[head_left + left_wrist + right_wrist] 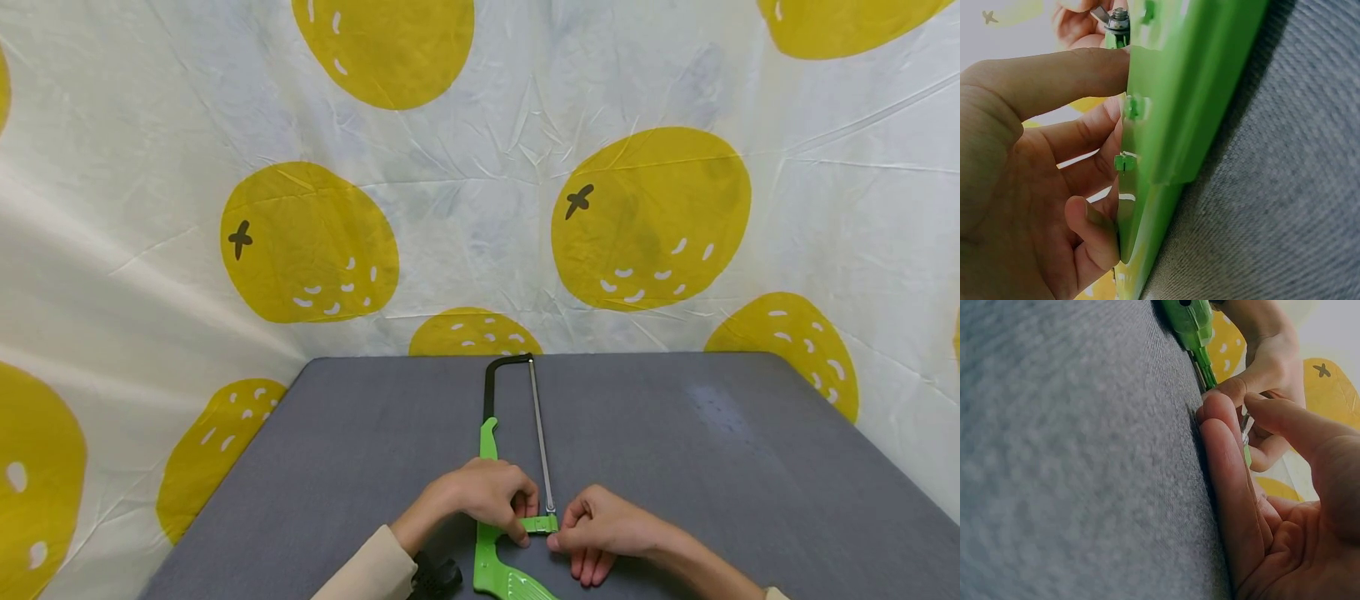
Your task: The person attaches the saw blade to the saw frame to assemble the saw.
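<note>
A hacksaw with a green handle and a black front frame lies on the grey table, its thin blade running along the right side. My left hand grips the green frame just above the handle; in the left wrist view its thumb presses the frame's edge, other fingers curled behind. At the blade's near end, beside the short green arm, my right hand pinches the fastening with thumb and fingers. The left wrist view shows a metal wing nut there, right fingers close behind it.
The grey cloth-covered table stretches to the back. Behind it hangs a white curtain printed with yellow fruit. A black strap device sits at my left wrist.
</note>
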`<state>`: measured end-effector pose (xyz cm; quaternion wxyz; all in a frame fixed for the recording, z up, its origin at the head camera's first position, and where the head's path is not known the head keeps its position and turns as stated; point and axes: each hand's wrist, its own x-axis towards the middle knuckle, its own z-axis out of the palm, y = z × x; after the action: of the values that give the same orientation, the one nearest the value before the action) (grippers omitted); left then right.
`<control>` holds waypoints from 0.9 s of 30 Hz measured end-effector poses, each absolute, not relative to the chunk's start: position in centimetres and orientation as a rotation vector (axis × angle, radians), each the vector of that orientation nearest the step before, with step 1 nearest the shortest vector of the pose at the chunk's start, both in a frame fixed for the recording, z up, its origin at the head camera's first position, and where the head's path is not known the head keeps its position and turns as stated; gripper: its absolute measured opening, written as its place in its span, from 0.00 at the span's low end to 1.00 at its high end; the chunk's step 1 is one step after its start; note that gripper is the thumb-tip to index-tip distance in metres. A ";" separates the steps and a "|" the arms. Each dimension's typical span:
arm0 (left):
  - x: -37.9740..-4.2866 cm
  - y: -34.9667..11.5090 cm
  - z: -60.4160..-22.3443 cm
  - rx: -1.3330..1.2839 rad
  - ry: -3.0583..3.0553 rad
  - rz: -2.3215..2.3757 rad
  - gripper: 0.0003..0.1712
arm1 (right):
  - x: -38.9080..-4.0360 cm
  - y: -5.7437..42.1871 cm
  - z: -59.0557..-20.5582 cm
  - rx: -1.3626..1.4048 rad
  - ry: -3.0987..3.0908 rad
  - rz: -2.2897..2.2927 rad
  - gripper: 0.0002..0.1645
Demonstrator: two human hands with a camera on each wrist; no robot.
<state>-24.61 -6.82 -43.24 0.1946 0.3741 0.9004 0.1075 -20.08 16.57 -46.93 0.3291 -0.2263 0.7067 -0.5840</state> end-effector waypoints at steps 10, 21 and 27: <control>-24.4 -6.8 -43.4 1.046 2.550 0.283 0.14 | -20.0 16.5 -47.1 -0.581 1.870 -1.526 0.17; -24.6 -6.7 -43.5 1.054 2.537 0.289 0.13 | -20.1 16.7 -47.2 -0.577 1.875 -1.511 0.14; -24.7 -6.8 -43.6 1.057 2.524 0.295 0.13 | -20.1 16.8 -47.1 -0.591 1.846 -1.513 0.13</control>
<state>-24.68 -6.76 -43.62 0.1934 0.3768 0.8998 0.1053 -20.12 16.76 -47.10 0.3350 -0.2263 0.7074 -0.5798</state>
